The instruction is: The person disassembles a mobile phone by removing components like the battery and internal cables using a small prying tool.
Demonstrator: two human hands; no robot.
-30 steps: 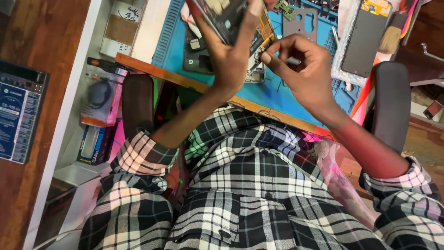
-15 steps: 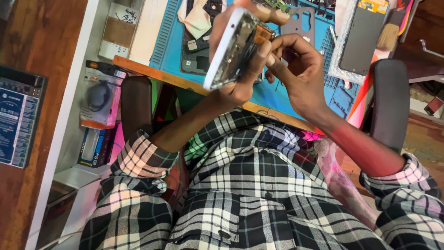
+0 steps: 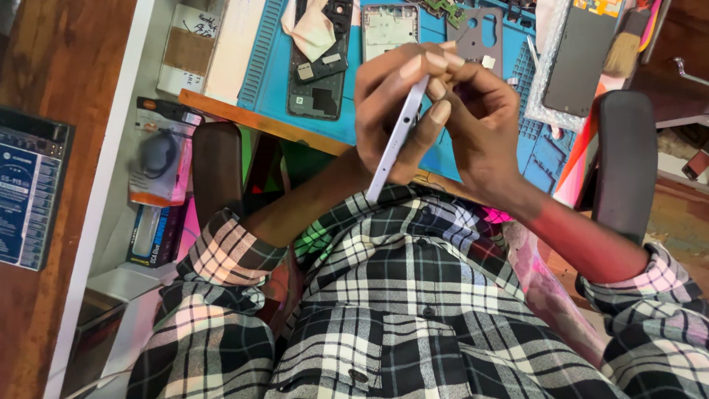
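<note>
Above the blue ridged work mat (image 3: pixel 269 70), the left hand (image 3: pixel 391 96) was clamped on a thin white phone frame (image 3: pixel 396 139), which had turned edge-on since 0.5 s earlier. The right hand (image 3: pixel 480 122) pinched its upper edge, fingers closed. On the white shelf (image 3: pixel 111 185) to the left lay 1 clear blister package (image 3: pixel 159 159) with orange trim, beside a dark flat box (image 3: pixel 29 192).

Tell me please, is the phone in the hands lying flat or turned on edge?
On edge: only the phone frame's thin pale side faces the camera, gripped by the left hand.
</note>
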